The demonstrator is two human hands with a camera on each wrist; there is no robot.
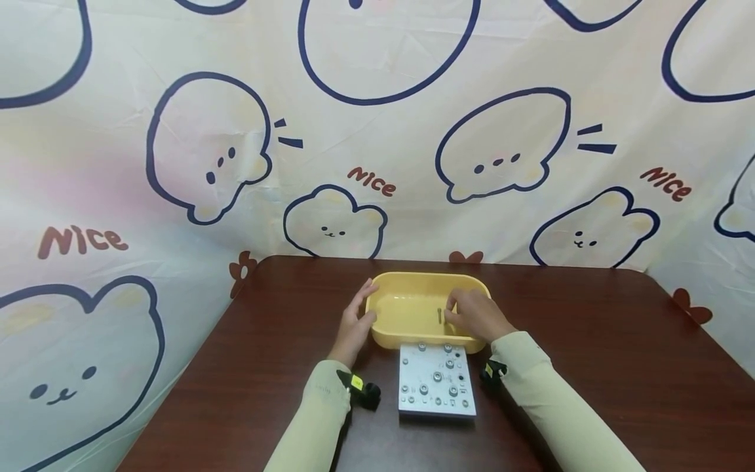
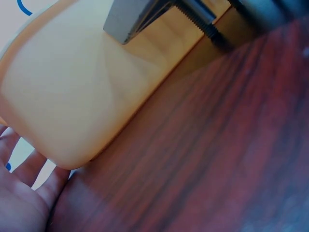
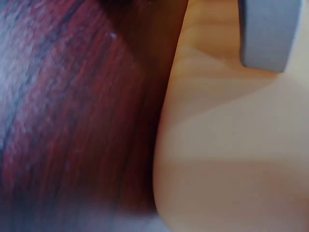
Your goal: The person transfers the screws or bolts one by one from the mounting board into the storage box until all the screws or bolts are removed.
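Note:
A shallow yellow plastic tray stands on the table. My left hand is at its left end, fingers and thumb spread and fairly straight against the rim; the left wrist view shows those fingers beside the tray's outer wall. My right hand reaches into the tray's right half with its fingers bent downward. Close beside its fingertips is a small thin screw; whether the fingers pinch anything is hidden. In the right wrist view only the tray's wall shows, not the hand.
A silver metal plate set with several bolts and screws sits in front of the tray, its far edge overlapping the tray's near rim. Threaded bolts stick out below it. The dark wood table meets a printed cloth backdrop.

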